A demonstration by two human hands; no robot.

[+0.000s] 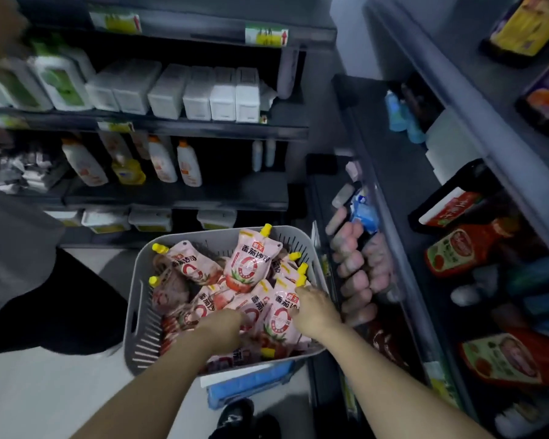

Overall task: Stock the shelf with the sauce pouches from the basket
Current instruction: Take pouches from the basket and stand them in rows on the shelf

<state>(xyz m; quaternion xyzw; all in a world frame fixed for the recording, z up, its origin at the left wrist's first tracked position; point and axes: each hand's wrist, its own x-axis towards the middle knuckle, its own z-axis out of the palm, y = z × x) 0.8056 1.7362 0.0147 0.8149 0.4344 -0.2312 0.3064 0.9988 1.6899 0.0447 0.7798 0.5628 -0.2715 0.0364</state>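
Observation:
A grey slotted basket sits low in front of me, filled with several pink tomato sauce pouches with yellow caps. One pouch stands upright at the back of the pile. My left hand reaches down into the middle of the pile, its fingers buried among pouches. My right hand rests on a pouch at the basket's right side, fingers curled over its top. The shelf on the right carries red sauce bottles and packs.
A dark shelf unit behind the basket bears white boxes and lotion bottles. Another person in grey and black stands at the left. A blue-and-white box lies under the basket. Pale sausage-like packs line the lower right shelf.

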